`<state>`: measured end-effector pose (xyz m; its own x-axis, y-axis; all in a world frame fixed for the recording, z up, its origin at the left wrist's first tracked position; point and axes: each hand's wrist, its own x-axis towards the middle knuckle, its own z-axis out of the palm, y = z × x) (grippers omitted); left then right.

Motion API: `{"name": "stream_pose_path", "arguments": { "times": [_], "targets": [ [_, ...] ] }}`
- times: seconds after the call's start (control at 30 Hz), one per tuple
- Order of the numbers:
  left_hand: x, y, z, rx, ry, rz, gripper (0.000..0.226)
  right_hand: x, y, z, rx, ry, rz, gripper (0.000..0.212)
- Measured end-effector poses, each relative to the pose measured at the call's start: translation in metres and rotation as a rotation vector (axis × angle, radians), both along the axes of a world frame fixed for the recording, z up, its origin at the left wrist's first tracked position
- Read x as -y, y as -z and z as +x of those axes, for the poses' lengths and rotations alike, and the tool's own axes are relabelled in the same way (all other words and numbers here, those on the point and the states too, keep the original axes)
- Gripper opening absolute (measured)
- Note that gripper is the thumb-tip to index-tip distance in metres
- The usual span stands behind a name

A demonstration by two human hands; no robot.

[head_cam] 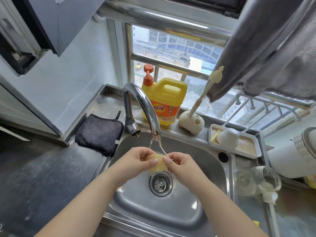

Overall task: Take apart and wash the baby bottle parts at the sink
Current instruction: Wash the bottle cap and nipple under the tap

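Over the steel sink (201,161), just below the tap spout (156,134), my left hand (136,159) grips a soft yellowish bottle teat (158,164). My right hand (179,162) pinches a thin wire brush (162,150) whose bristled tip rises toward the spout. A thin stream of water runs from the tap. The clear glass bottle body (256,181) lies on its side on the counter right of the sink, with a long white bottle brush (271,207) beside it.
A yellow detergent jug (164,101) with an orange pump stands behind the tap. A cream brush holder (191,122) and a white tray (239,146) sit along the back ledge. A dark cloth (99,132) lies left of the sink. The drain strainer (160,183) is below my hands.
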<state>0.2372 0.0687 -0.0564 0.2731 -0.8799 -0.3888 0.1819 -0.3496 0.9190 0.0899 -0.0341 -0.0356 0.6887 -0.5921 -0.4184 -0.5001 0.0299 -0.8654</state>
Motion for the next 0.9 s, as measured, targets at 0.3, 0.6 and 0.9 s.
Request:
{"name": "stream_pose_path", "arguments": {
  "times": [0.3,0.6,0.9],
  "targets": [
    [0.009,0.001,0.011,0.055,-0.063,-0.061,0.023,0.020,-0.026,-0.018,-0.161,-0.238,-0.595,0.010],
    [0.010,-0.008,0.018,0.408,0.012,-0.051,0.020,0.024,-0.043,0.011,-0.315,-0.227,-0.911,0.022],
    [0.011,-0.024,0.024,0.408,0.034,-0.071,0.018,0.026,-0.038,0.029,-0.346,-0.246,-0.830,0.018]
  ]
}}
